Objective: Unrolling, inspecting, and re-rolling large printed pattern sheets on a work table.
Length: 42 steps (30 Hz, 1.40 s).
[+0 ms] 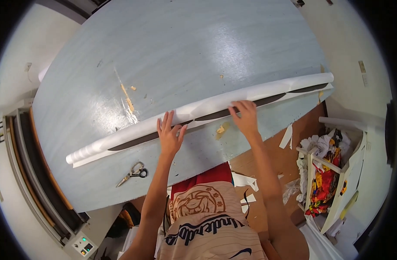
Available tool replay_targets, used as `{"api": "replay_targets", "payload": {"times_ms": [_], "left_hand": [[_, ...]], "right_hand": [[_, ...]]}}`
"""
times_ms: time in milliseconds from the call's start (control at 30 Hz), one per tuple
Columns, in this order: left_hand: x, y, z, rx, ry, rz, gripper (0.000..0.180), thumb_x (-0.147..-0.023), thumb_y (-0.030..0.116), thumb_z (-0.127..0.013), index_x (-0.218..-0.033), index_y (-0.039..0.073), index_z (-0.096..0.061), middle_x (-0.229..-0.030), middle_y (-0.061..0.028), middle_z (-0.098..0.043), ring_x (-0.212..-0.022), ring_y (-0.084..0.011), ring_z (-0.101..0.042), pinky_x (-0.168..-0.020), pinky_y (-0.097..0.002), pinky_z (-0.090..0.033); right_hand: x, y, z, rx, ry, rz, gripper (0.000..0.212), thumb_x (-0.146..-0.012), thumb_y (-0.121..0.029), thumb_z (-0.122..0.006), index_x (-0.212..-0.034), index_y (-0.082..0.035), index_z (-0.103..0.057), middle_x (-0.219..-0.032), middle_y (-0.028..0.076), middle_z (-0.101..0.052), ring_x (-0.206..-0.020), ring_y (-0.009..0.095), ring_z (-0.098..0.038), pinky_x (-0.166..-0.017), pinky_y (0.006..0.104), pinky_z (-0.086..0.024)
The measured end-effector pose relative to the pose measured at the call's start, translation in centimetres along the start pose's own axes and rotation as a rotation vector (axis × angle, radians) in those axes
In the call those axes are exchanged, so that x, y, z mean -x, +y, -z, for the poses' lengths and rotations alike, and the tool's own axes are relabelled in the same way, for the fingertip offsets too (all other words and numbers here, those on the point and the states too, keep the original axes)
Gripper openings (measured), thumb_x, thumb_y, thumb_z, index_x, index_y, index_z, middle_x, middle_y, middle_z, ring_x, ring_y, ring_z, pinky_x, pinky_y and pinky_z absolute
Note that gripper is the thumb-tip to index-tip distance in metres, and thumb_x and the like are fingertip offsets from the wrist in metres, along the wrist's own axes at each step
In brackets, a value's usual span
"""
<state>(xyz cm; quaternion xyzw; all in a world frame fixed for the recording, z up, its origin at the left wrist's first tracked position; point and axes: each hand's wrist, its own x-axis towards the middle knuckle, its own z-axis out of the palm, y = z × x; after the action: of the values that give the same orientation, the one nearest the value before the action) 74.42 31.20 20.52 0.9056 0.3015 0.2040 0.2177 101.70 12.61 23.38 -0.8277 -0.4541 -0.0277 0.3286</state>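
A long roll of white paper (220,101) lies slantwise across the table, its right end farther away than its left. Along its near side a flat strip shows dark, pointed shapes (263,100). My left hand (169,135) rests on the roll left of its middle, fingers spread and thumb apart. Further right, my right hand (245,116) touches the roll's near side, its fingers loosely bent and the thumb apart from them. Neither hand is closed around the roll. A pair of scissors (134,173) with dark handles lies on the table to the left of my left forearm.
The large pale blue table (177,56) has peeled, stained patches. At left stands a machine with long rollers (31,173) and a lit control panel (82,245). A bin frame (326,164) with colourful cloth stands at right. Paper scraps (246,181) litter the brown floor.
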Motion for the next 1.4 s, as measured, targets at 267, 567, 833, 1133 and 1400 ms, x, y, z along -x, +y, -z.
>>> {"api": "replay_targets", "payload": {"times_ms": [267,567,833,1133,1400], "left_hand": [[-3.9,-4.5,0.0,-0.094,-0.225,-0.042,0.055,-0.085,0.025,-0.081,-0.132,0.011,-0.056,-0.152,-0.0148,-0.051,-0.145,-0.0373,-0.043,-0.122,-0.0606,-0.026],[-10.1,-7.8,0.2,-0.24,-0.116,-0.059,0.075,-0.09,0.047,-0.076,-0.152,0.014,-0.049,-0.153,-0.0161,-0.049,-0.144,-0.0365,-0.043,-0.122,-0.0602,-0.025],[-17.2,-11.0,-0.4,-0.363,-0.148,-0.161,0.089,-0.083,0.061,-0.076,-0.156,0.018,-0.047,-0.155,-0.0165,-0.048,-0.145,-0.0361,-0.043,-0.12,-0.0619,-0.027],[-22.5,-14.4,-1.0,-0.505,0.038,-0.018,0.063,-0.1,0.054,-0.062,-0.148,0.014,-0.056,-0.15,-0.0169,-0.053,-0.142,-0.036,-0.046,-0.117,-0.0613,-0.03],[-21.8,-13.5,-3.1,-0.544,0.241,0.145,0.073,-0.096,0.06,-0.065,-0.152,0.015,-0.052,-0.159,-0.0206,-0.042,-0.149,-0.0434,-0.035,-0.118,-0.0704,-0.021]], "right_hand": [[5.6,-1.2,-4.1,0.032,-0.259,-0.126,0.043,-0.085,-0.02,-0.081,-0.124,-0.007,-0.069,-0.133,0.013,-0.061,-0.118,0.035,-0.059,-0.1,0.0461,-0.048],[8.7,2.6,-4.3,0.322,-0.037,-0.362,0.073,-0.091,-0.044,-0.077,-0.148,-0.005,-0.052,-0.159,0.023,-0.04,-0.147,0.043,-0.036,-0.119,0.0576,-0.027],[8.3,10.2,-1.8,0.419,-0.001,-0.461,0.072,-0.099,-0.047,-0.066,-0.152,-0.003,-0.048,-0.162,0.024,-0.037,-0.15,0.044,-0.032,-0.121,0.0595,-0.023],[7.2,17.9,1.5,0.488,0.051,-0.444,0.07,-0.102,-0.045,-0.063,-0.155,-0.003,-0.045,-0.163,0.025,-0.037,-0.149,0.045,-0.033,-0.121,0.0578,-0.023],[6.7,19.5,1.5,0.525,0.099,-0.453,0.068,-0.103,-0.042,-0.062,-0.157,-0.004,-0.043,-0.165,0.023,-0.036,-0.15,0.043,-0.033,-0.121,0.0568,-0.024]]}}
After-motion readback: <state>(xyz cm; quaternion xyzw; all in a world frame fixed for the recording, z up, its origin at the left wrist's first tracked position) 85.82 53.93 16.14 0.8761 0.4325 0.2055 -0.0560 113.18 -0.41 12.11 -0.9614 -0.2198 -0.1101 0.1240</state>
